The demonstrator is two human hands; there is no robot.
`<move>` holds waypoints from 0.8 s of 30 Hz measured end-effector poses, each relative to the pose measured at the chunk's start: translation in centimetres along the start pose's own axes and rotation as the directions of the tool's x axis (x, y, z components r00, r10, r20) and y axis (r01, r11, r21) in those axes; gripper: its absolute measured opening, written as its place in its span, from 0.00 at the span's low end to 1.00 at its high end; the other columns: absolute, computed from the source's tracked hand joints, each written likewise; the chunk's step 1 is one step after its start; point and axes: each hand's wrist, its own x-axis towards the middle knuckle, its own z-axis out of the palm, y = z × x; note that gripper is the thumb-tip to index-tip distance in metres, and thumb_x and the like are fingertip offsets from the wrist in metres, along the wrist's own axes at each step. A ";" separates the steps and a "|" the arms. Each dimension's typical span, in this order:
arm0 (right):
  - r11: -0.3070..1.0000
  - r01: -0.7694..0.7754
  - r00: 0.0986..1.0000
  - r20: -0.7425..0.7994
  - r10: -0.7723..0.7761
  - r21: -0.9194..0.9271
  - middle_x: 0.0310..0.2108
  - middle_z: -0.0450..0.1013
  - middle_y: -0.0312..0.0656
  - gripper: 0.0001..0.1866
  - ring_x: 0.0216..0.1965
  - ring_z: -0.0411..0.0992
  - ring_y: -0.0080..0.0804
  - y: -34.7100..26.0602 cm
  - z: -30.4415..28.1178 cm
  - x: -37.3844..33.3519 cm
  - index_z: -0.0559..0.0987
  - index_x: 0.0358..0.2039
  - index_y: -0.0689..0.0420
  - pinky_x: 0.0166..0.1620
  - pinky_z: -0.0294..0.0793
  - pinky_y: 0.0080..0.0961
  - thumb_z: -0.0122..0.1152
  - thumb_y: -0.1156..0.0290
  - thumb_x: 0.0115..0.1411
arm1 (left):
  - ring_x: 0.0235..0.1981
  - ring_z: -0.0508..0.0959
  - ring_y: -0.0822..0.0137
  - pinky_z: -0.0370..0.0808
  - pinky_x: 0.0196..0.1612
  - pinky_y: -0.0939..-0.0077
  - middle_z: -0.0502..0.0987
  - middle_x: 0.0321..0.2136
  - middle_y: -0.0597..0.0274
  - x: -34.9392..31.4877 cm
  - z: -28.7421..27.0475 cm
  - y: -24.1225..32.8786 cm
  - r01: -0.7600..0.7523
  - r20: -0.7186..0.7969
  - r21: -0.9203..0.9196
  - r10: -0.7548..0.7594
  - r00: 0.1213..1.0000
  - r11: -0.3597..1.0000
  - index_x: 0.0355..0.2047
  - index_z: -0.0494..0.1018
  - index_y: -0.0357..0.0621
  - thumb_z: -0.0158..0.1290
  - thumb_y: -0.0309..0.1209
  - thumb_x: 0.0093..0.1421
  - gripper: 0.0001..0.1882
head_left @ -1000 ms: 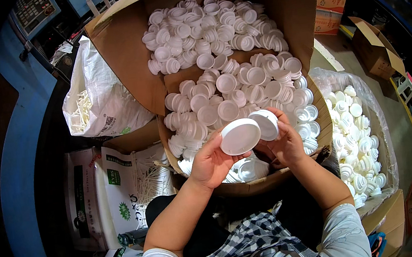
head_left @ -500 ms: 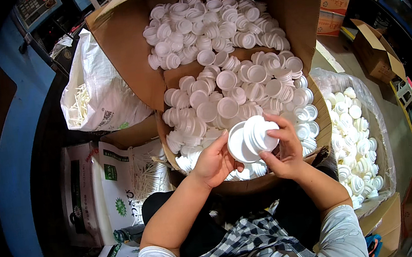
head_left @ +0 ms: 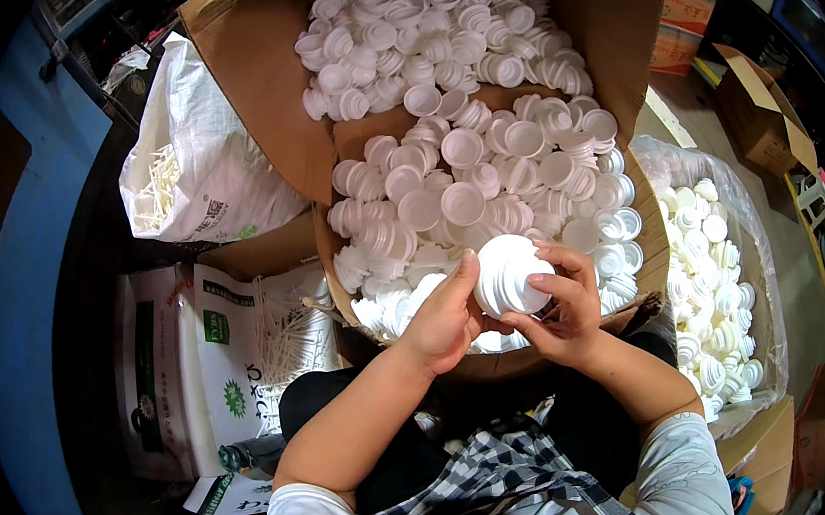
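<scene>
Both hands hold a short stack of white round plastic lids (head_left: 507, 278) over the near edge of a big cardboard box (head_left: 256, 103). My left hand (head_left: 443, 323) closes on the stack's left side, its thumb up along the rim and its other fingers partly hidden. Around the right side curl the fingers of my right hand (head_left: 566, 304), with the thumb underneath. Beyond them, many loose white lids (head_left: 461, 148) fill the box, some nested in short rows and some lying face up.
On the right stands a plastic-lined box of white lids (head_left: 708, 297). At left are a white woven sack (head_left: 212, 168) of thin white sticks and an opened printed bag (head_left: 233, 367) with more sticks. Orange cartons (head_left: 682, 3) and an open carton (head_left: 764, 110) stand far right.
The lid that was tilted apart on the left now sits against the others in one stack. My left hand has moved slightly right and up, closer to my right hand.
</scene>
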 end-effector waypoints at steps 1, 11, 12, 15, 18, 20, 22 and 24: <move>1.000 -0.001 1.000 0.005 0.001 0.003 0.44 0.62 0.49 0.30 0.48 0.64 0.48 0.0 0.0 0.0 0.70 0.43 0.54 0.49 0.67 0.37 0.73 0.73 0.37 | 0.42 0.74 0.66 0.75 0.37 0.70 0.70 0.44 0.59 0.0 -0.1 0.0 0.001 0.016 0.001 -0.001 1.000 1.000 0.55 0.58 0.44 0.27 0.50 0.65 0.27; 1.000 0.002 0.999 0.032 -0.002 0.012 0.45 0.61 0.49 0.30 0.49 0.63 0.47 0.4 0.4 -0.1 0.70 0.43 0.55 0.49 0.66 0.36 0.72 0.74 0.38 | 0.40 0.73 0.69 0.74 0.36 0.75 0.70 0.43 0.61 -0.3 0.0 0.0 -0.032 -0.028 0.082 0.034 0.999 0.996 0.54 0.58 0.43 0.28 0.53 0.64 0.30; 1.000 0.010 0.999 0.040 -0.010 0.002 0.45 0.61 0.49 0.30 0.50 0.63 0.47 0.4 0.4 -0.1 0.70 0.43 0.55 0.50 0.66 0.36 0.72 0.74 0.38 | 0.41 0.73 0.69 0.74 0.37 0.75 0.70 0.43 0.61 -0.3 0.0 -0.1 -0.054 -0.018 0.069 0.055 0.998 0.996 0.54 0.58 0.42 0.31 0.52 0.63 0.29; 0.995 -0.049 0.997 0.066 0.043 0.085 0.46 0.61 0.49 0.29 0.50 0.63 0.46 0.4 0.4 0.0 0.70 0.43 0.55 0.50 0.65 0.35 0.72 0.73 0.38 | 0.44 0.71 0.70 0.71 0.43 0.75 0.69 0.44 0.60 -0.1 0.2 -0.4 -0.162 -0.038 0.189 0.172 0.984 0.969 0.54 0.58 0.41 0.42 0.45 0.62 0.26; 0.923 -0.215 0.976 0.037 0.214 0.321 0.49 0.59 0.49 0.26 0.51 0.61 0.40 1.4 0.1 -0.9 0.67 0.46 0.61 0.53 0.61 0.33 0.64 0.66 0.49 | 0.44 0.70 0.71 0.68 0.47 0.76 0.69 0.43 0.60 0.2 0.6 -0.7 -0.218 -0.072 0.379 0.264 0.962 0.900 0.53 0.58 0.39 0.51 0.34 0.58 0.25; 0.857 -0.259 0.941 -0.086 0.329 0.445 0.49 0.59 0.48 0.26 0.52 0.60 0.36 2.1 0.9 -1.4 0.64 0.49 0.64 0.55 0.58 0.31 0.55 0.61 0.55 | 0.45 0.69 0.70 0.67 0.47 0.76 0.69 0.44 0.59 0.5 0.7 -1.4 -0.270 -0.085 0.509 0.360 0.929 0.817 0.52 0.58 0.38 0.53 0.28 0.55 0.26; 0.769 -0.453 0.855 -0.023 0.517 0.452 0.46 0.62 0.46 0.25 0.50 0.61 0.33 2.0 1.1 -1.3 0.64 0.50 0.64 0.54 0.59 0.27 0.47 0.56 0.60 | 0.45 0.69 0.70 0.67 0.48 0.75 0.68 0.44 0.59 0.7 0.1 -2.9 -0.252 -0.037 0.660 0.365 0.930 0.708 0.52 0.57 0.37 0.53 0.25 0.55 0.26; 0.684 -0.583 0.777 0.055 0.627 0.438 0.37 0.67 0.40 0.24 0.41 0.64 0.24 2.8 1.3 -1.8 0.68 0.46 0.64 0.46 0.63 0.21 0.40 0.53 0.64 | 0.45 0.69 0.70 0.67 0.48 0.75 0.67 0.44 0.59 0.7 0.7 -3.8 -0.216 -0.005 0.809 0.374 0.927 0.546 0.51 0.57 0.37 0.52 0.23 0.55 0.25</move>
